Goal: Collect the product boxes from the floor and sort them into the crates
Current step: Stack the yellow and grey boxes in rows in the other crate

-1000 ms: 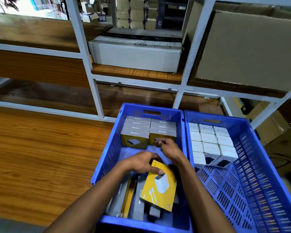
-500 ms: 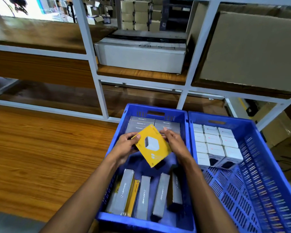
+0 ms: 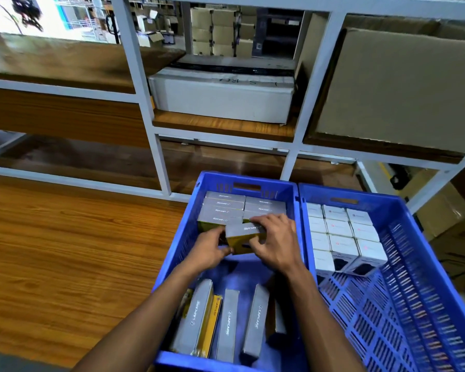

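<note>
My left hand (image 3: 208, 249) and right hand (image 3: 275, 244) gripped yellow-grey box (image 3: 243, 236) over blue crate (image 3: 172, 261); wood-grain floor (image 3: 65, 251), white shelving (image 3: 151, 108) behind.

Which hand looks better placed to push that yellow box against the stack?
Probably the right hand: it wraps the yellow box from the near side. The left hand only pinches its left end.

A wood-grain floor (image 3: 65, 251) is seen below white-framed shelving (image 3: 151, 108) stacked with cardboard cartons (image 3: 397, 87); daylight is admitted upper left.
</note>
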Demonstrator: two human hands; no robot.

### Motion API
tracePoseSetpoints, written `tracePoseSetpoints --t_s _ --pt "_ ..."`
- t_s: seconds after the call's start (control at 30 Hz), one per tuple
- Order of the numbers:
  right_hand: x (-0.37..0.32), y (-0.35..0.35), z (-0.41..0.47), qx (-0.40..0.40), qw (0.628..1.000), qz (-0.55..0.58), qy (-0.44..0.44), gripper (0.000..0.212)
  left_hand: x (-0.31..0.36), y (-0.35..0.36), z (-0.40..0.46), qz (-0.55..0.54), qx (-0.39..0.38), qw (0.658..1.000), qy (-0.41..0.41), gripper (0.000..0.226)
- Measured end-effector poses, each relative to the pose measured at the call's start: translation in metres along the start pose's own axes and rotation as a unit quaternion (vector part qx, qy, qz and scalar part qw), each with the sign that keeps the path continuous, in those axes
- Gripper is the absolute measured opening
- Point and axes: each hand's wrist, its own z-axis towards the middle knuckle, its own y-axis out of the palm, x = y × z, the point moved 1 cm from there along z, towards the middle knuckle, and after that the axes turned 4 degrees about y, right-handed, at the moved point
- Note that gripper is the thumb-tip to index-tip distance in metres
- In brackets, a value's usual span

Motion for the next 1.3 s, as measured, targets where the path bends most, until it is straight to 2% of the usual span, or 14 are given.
tracePoseSetpoints --t_s 0.07,0.17,0.47,0.67,0.93,1.1,1.3 --pt "-0.001 -0.003 0.0 0.0 0.998 -0.061 -0.014 0.048 0.001 0.007 0.003 0.044 0.003 0.999 0.012 0.051" --pt "0.007 -0.007 -0.001 -0.02 0.992 -0.123 0.012 0.046 0.006 0.013 0.01 0.076 -0.001 0.997 0.021 0.045" --pt "0.01 -0.009 0.001 -0.028 0.981 -0.184 0.059 0.038 0.018 0.018 0.035 0.074 0.046 0.994 0.058 0.049" --pt "0.011 -0.013 0.001 -0.035 0.982 -0.175 0.069 0.036 0.01 0.016 0.034 0.032 0.038 0.995 0.086 0.048" --pt "0.009 -0.014 0.002 0.014 0.986 -0.159 0.057 0.038 0.003 0.01 0.036 -0.003 0.051 0.991 0.126 0.044" --pt "0.007 -0.015 0.003 0.078 0.989 -0.12 0.047 0.038 0.003 0.004 0.042 -0.026 0.065 0.99 0.125 0.043" --pt "0.009 -0.009 0.006 0.035 0.988 -0.144 0.033 0.041 -0.001 0.009 0.045 -0.035 0.069 0.991 0.113 0.043"
